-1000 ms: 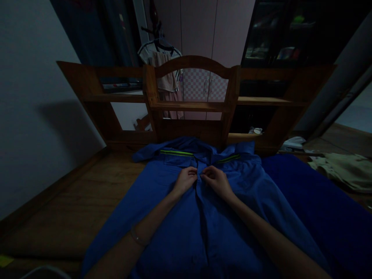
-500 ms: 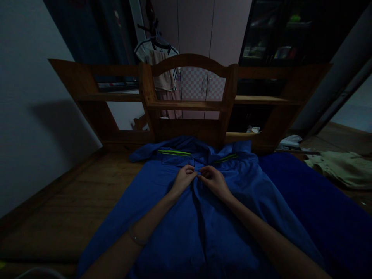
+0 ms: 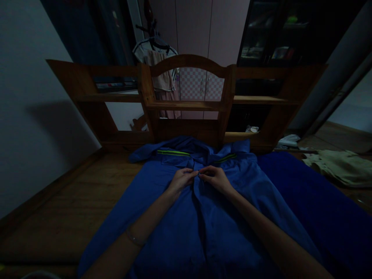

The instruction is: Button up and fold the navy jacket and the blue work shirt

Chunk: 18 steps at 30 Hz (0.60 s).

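The left arm (image 3: pixel 152 217) and right arm (image 3: pixel 261 223) stretch forward, slanting in; the left hand (image 3: pixel 178 181) and right hand (image 3: pixel 216 179) almost meet, fingers bent; thumbs and fingertips pinch close together.

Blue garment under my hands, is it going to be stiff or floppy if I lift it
Probably floppy: the blue garment lies in loose folds. Its front may gape, since the edges look parted below the left hand and right hand. Rolling seems unlikely, as it lies spread out.
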Each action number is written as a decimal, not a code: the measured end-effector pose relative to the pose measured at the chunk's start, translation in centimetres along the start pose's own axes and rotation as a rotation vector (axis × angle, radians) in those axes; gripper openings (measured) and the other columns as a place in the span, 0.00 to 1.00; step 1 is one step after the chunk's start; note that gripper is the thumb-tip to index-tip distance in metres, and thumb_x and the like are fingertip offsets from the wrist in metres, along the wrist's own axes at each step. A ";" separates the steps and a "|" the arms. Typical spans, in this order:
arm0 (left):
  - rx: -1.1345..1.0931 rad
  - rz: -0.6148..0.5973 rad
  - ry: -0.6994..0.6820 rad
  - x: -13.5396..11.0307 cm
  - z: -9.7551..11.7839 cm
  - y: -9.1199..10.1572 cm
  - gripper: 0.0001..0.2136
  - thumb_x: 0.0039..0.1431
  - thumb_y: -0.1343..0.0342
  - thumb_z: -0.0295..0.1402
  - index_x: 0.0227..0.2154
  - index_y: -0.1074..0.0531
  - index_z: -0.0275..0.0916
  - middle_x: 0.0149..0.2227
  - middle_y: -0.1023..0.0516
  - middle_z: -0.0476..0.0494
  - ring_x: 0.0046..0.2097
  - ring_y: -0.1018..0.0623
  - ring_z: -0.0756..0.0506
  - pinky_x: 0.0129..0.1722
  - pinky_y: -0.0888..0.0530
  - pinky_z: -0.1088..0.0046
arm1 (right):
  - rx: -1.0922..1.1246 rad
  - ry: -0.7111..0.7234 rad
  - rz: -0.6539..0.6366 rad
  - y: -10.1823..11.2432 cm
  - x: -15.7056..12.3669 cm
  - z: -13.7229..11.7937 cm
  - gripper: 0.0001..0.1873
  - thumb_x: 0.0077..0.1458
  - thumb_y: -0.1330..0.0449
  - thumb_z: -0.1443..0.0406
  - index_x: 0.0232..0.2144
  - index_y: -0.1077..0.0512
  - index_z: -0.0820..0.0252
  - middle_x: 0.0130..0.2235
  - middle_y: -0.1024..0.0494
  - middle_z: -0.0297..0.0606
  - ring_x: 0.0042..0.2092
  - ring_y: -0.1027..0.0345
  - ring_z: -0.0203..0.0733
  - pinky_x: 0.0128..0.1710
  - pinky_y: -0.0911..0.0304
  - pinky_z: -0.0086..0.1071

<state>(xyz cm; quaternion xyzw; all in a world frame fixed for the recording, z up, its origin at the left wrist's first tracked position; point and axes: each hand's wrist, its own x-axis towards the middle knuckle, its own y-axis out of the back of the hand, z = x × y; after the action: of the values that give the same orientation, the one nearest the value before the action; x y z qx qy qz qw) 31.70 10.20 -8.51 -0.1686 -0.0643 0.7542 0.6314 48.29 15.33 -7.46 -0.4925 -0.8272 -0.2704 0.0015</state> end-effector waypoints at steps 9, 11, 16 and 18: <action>-0.054 -0.026 0.025 -0.6 0.4 0.1 0.09 0.42 0.35 0.29 0.28 0.26 0.33 0.27 0.24 0.46 0.28 0.25 0.52 0.30 0.30 0.79 | -0.161 0.159 0.079 -0.1 -0.7 -1.4 0.08 0.50 0.39 0.64 0.34 0.23 0.58 0.34 0.23 0.36 0.35 0.30 0.37 0.35 0.37 0.28; -0.058 -0.025 0.022 -0.8 0.5 0.0 0.07 0.43 0.36 0.28 0.28 0.26 0.33 0.27 0.24 0.46 0.28 0.25 0.52 0.30 0.30 0.79 | -0.079 0.087 0.055 -0.1 -0.6 -1.1 0.10 0.50 0.39 0.62 0.35 0.23 0.59 0.33 0.23 0.36 0.33 0.30 0.37 0.32 0.37 0.28; -0.125 -0.058 0.025 -0.6 0.2 0.0 0.06 0.43 0.36 0.26 0.27 0.25 0.33 0.27 0.23 0.45 0.29 0.24 0.52 0.33 0.28 0.79 | 0.160 -0.087 0.004 -0.3 0.1 -0.2 0.16 0.46 0.36 0.59 0.36 0.24 0.64 0.30 0.23 0.38 0.28 0.32 0.35 0.27 0.38 0.27; -0.127 -0.076 0.031 -0.4 0.0 0.2 0.06 0.44 0.36 0.27 0.27 0.24 0.32 0.28 0.22 0.43 0.30 0.23 0.51 0.34 0.27 0.77 | 0.206 -0.106 0.000 -0.3 0.2 -0.1 0.17 0.44 0.35 0.60 0.36 0.24 0.65 0.30 0.23 0.38 0.27 0.33 0.35 0.27 0.38 0.27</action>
<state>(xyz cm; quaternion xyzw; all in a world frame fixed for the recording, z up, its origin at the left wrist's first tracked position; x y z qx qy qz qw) 31.61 9.78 -8.49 -0.2174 -0.1085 0.7212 0.6487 47.95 15.39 -7.47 -0.5033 -0.8496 -0.1575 0.0084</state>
